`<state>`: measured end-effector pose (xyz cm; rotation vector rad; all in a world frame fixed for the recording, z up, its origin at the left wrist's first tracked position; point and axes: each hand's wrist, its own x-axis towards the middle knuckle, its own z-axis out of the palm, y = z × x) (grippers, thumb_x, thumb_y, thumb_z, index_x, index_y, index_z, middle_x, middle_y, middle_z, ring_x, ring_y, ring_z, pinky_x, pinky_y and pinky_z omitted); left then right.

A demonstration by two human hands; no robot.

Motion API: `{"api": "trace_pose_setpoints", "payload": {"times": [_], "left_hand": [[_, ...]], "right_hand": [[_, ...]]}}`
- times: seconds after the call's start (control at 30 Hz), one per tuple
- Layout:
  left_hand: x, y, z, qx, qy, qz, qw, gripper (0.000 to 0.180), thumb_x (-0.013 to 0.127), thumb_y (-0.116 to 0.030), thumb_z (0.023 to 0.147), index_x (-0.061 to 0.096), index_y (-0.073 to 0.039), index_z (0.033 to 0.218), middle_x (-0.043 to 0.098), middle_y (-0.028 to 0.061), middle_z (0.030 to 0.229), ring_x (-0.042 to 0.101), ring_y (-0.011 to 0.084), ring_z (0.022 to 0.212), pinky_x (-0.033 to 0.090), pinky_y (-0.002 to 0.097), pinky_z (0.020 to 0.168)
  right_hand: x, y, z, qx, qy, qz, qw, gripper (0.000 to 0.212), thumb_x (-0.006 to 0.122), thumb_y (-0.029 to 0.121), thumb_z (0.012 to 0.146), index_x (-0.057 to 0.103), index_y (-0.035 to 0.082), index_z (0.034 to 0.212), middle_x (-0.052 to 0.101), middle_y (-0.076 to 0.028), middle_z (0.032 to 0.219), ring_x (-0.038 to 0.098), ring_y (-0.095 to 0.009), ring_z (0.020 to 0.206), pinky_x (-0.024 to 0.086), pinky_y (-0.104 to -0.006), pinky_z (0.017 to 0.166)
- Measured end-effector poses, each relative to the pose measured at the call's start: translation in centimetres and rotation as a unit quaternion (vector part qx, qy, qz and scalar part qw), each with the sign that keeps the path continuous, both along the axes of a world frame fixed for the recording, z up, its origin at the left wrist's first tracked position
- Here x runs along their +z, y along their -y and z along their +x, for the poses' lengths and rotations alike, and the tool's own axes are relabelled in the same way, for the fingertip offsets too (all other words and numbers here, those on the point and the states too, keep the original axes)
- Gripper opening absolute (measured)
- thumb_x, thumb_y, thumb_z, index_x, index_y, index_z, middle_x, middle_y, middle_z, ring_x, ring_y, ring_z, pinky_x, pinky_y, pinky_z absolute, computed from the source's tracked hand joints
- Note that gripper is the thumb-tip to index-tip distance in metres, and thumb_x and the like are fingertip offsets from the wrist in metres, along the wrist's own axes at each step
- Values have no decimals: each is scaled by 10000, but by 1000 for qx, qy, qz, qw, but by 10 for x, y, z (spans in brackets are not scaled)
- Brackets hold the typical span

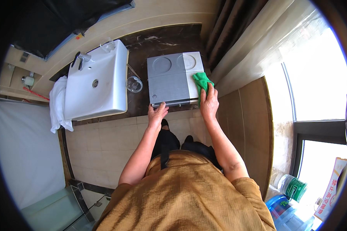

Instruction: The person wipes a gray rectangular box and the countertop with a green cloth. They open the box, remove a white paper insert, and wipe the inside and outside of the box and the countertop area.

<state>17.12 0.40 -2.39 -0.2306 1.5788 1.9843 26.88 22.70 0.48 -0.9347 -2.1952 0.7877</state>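
Observation:
A flat grey box [167, 86] with two round recesses in its top lies on the dark marble counter. Bright light falls across its right part. My right hand [209, 102] is closed on a green cloth [202, 81], which lies over the box's right edge and partly hangs down its side. At the near left corner of the box, my left hand [157, 114] rests its fingertips against the front edge, with the fingers stretched out and apart. Nothing shows in that hand.
Left of the box stands a white sink [96, 86] with a dark-handled faucet [81, 59] and a white towel [58, 104] over its side. Between them sits a clear glass [134, 84]. A curtain [258, 42] hangs at the right, and plastic bottles [292, 188] stand by the window.

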Motion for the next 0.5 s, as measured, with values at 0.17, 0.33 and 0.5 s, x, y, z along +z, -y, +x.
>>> {"api": "trace_pose_setpoints", "payload": {"times": [0.17,0.33,0.5], "left_hand": [[7,-3,-2,26,45,24,998,599,779,-140,946,398,-61,1401,599,212,1319,674,415,1180,552,521,1034],[4,-1,2,46,87,54,994,519,784,-95,918,451,-3,1304,615,198,1261,683,417,1159,544,520,1042],[-3,3,3,35,135,73,987,473,780,-140,913,485,36,1238,613,221,1235,666,419,1179,532,521,1059]], "right_hand": [[-6,6,11,-3,10,-13,1000,464,604,310,1044,513,84,1438,615,-225,1247,663,-463,1031,552,-544,837],[-5,11,28,18,10,-41,999,513,593,312,1054,471,54,1481,618,-240,1291,645,-466,1107,540,-527,904],[-11,14,46,27,4,-91,995,517,599,316,1058,490,40,1481,659,-278,1300,643,-443,1201,514,-466,1001]]}}
